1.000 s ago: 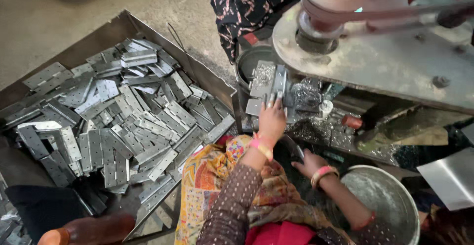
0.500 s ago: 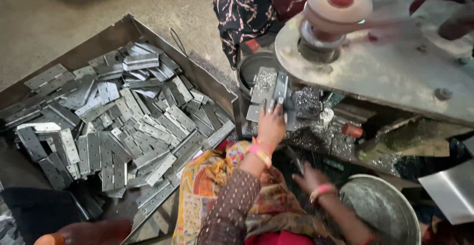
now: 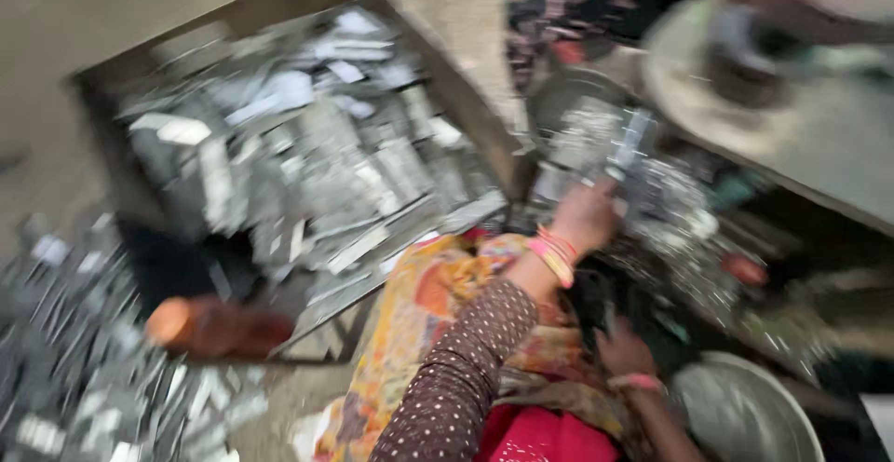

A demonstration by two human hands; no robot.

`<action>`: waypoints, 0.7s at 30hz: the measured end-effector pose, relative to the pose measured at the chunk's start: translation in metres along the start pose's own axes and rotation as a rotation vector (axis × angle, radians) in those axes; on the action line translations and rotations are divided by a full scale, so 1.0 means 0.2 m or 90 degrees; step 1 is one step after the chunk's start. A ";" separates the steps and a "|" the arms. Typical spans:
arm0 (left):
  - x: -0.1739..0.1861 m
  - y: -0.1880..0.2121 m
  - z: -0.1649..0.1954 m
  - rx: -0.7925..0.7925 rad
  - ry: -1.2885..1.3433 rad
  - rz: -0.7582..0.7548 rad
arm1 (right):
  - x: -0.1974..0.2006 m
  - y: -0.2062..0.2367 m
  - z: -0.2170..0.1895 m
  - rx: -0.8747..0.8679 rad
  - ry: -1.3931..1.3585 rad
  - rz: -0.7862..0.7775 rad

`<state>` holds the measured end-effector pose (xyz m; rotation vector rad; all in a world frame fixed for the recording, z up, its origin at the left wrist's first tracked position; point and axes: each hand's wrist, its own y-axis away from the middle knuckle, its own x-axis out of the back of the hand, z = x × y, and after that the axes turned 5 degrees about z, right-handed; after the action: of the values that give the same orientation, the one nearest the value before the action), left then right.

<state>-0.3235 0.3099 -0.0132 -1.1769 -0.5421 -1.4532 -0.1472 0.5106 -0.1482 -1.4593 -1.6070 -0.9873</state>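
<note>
Whole view motion-blurred — metal strips in the tray point(image 3: 279, 173) smear together, edges unreadable. Left hand point(image 3: 585, 218) grip on a strip: fingers indistinct. Right hand point(image 3: 626, 350) partly hidden in shadow — grip undeterminable. Steel bowl point(image 3: 745, 415) cut off by the bottom edge.

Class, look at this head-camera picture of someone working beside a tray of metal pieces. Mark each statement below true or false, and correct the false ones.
1. The left hand reaches up to a small stack of metal strips. True.
2. The large tray holds wooden blocks. False: it holds flat grey metal pieces.
3. The left wrist wears bangles. True.
4. The right hand is raised above the left. False: it sits lower, near a round metal bowl.
5. The sleeve is plain white. False: it is brown with pale dots.
</note>
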 end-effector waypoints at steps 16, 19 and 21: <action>0.69 0.86 -1.58 0.457 -0.317 0.204 | 0.27 -0.30 0.14 -0.088 0.209 -0.138; 0.79 0.85 -1.66 0.471 -0.275 0.161 | 0.27 -0.32 0.17 0.004 0.247 -0.108; 0.81 0.83 -1.67 0.444 -0.244 0.159 | 0.28 -0.33 0.18 0.016 0.222 -0.098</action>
<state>-0.2674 -0.0921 -0.0490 -0.9067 -1.0260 -0.7193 -0.2185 0.5631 -0.1164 -1.0867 -1.4815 -1.2293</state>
